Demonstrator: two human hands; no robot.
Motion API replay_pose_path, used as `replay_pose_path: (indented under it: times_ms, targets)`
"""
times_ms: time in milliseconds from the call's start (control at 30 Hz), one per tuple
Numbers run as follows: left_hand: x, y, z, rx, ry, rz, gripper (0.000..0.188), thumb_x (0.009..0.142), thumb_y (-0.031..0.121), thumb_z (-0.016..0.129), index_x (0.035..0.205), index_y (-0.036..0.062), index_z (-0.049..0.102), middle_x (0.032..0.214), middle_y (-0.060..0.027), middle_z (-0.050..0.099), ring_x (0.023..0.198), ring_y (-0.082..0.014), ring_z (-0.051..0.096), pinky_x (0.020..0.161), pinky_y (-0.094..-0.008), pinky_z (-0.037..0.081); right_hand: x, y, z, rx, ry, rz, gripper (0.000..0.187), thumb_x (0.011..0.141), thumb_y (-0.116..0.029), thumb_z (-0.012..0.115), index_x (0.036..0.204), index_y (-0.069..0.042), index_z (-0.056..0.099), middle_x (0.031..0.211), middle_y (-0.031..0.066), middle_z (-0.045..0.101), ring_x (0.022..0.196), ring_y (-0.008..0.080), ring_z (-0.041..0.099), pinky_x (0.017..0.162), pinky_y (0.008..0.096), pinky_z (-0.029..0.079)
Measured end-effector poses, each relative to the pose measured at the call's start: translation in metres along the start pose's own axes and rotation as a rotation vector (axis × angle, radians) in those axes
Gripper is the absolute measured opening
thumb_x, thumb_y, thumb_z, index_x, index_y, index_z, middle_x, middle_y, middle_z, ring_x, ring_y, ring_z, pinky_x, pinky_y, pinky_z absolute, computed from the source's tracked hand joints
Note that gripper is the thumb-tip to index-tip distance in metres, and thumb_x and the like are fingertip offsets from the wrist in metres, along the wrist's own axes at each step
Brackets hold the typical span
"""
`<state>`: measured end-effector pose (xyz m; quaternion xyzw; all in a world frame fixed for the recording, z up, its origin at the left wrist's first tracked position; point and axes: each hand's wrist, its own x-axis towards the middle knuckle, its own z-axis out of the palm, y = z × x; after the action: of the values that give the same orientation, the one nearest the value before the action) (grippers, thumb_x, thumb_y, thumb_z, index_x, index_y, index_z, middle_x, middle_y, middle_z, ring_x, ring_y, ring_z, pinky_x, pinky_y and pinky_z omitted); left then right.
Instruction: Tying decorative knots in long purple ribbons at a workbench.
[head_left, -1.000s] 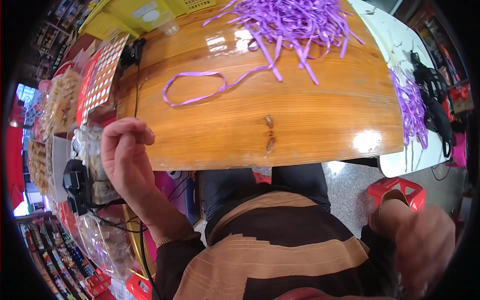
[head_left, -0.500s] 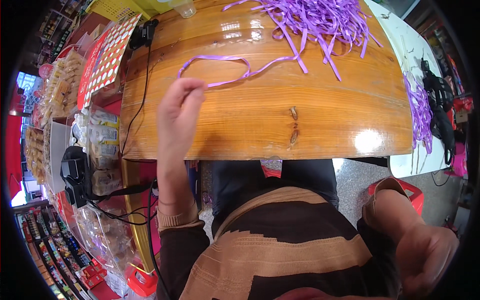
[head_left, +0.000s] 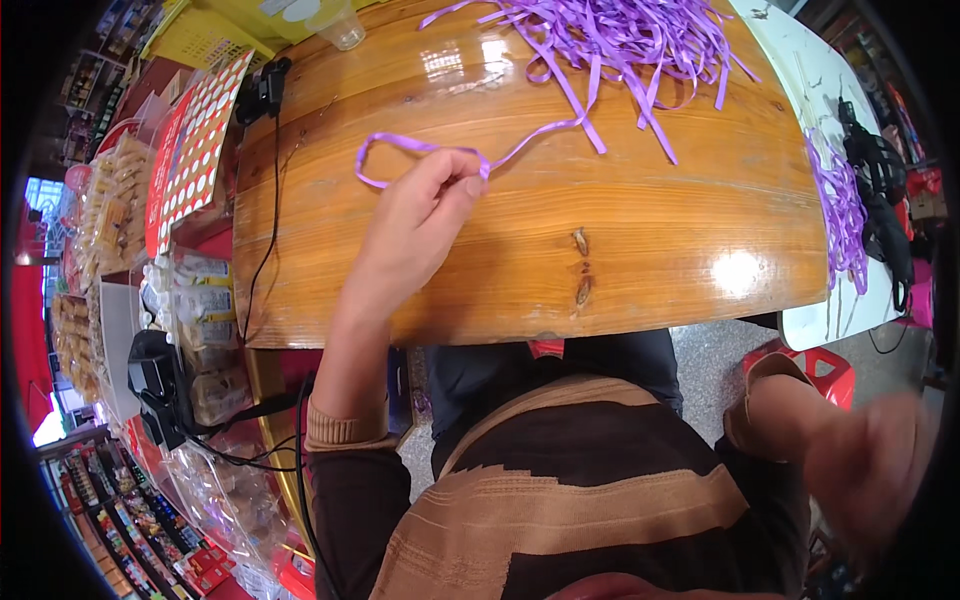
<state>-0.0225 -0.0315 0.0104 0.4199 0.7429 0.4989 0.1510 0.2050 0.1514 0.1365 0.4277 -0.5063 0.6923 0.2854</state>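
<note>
My left hand [head_left: 420, 220] is over the wooden table [head_left: 680, 220], thumb and index finger pinched on a thin purple ribbon [head_left: 400, 140]. To the left of my fingers the ribbon forms a flat loop on the tabletop. From the pinch, its other end runs right toward a tangled heap of purple ribbons [head_left: 650, 40] at the table's far side. Low at the right, away from the table, is my right hand [head_left: 875, 470], smeared by motion. Its fingers cannot be made out, nor whether anything is in them.
A white side table [head_left: 805, 325] at the right bears more purple ribbons [head_left: 840, 215] and a black strapped item [head_left: 880, 190]. Along the left are a black cable [head_left: 275, 190], a dotted card [head_left: 200, 150] and packaged goods [head_left: 205, 300]. A plastic cup [head_left: 345, 32] and yellow basket [head_left: 205, 45] stand far left.
My left hand has moved right along the ribbon, from the loop's left part to its right end. The loop has become narrower. My right hand has shifted slightly and blurred.
</note>
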Motion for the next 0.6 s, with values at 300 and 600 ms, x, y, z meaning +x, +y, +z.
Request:
replay_pose_path:
  times_ms: [300, 600]
  targets:
    - [0.003, 0.065, -0.003, -0.949, -0.326, -0.06, 0.013, 0.089, 0.013, 0.051, 0.094, 0.0005, 0.051, 0.087, -0.0096, 0.061, 0.061, -0.009, 0.053, 0.058, -0.0208, 0.042, -0.026, 0.092, -0.032, -0.64, 0.277, 0.631, 0.053, 0.074, -0.009, 0.058, 0.123, 0.004, 0.044, 0.111, 0.0132, 0.056, 0.109, 0.0207, 0.05, 0.096, 0.0327, 0.034]
    - [0.041, 0.052, -0.03, -1.248, -0.249, -0.052, 0.019, 0.093, 0.019, 0.043, 0.098, 0.0025, 0.049, 0.067, -0.0006, 0.048, 0.05, -0.0069, 0.045, 0.047, -0.0232, 0.036, -0.015, 0.099, -0.068, -0.017, 0.463, 1.057, 0.016, 0.083, -0.012, 0.057, 0.095, -0.002, 0.058, 0.085, 0.0063, 0.062, 0.072, 0.0151, 0.06, 0.08, 0.0314, 0.046]
